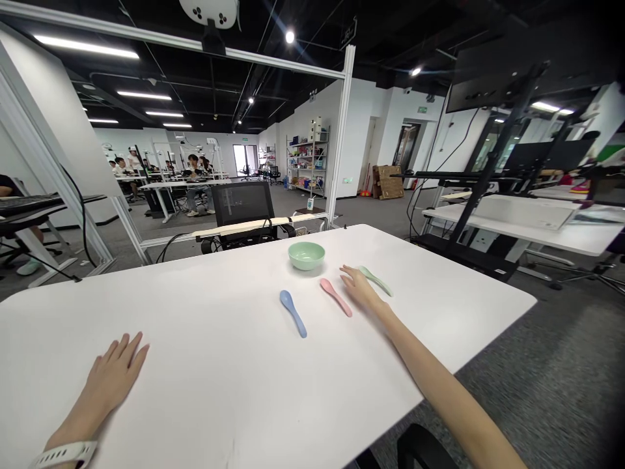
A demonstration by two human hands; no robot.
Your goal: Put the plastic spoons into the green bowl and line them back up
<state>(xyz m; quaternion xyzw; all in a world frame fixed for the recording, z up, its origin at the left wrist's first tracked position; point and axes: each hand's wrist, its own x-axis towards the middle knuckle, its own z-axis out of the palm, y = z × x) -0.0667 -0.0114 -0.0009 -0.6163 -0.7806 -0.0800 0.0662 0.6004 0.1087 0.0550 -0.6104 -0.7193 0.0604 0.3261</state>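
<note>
Three plastic spoons lie side by side on the white table [219, 365]: a blue spoon [293, 312], a pink spoon [335, 296] and a green spoon [375, 281]. Behind them stands a pale green bowl [306, 255]. My right hand [359, 286] is stretched far forward, fingers flat on the table between the pink and green spoons, touching or almost touching the green one. My left hand [114, 376] lies flat and open on the near left of the table, holding nothing; a white band is on its wrist.
A black office chair [243, 207] stands behind the table's far edge. A white metal frame [339, 137] rises behind it. Desks and black stands [493, 169] are to the right. People sit at tables far back on the left. The table's right edge drops to grey carpet.
</note>
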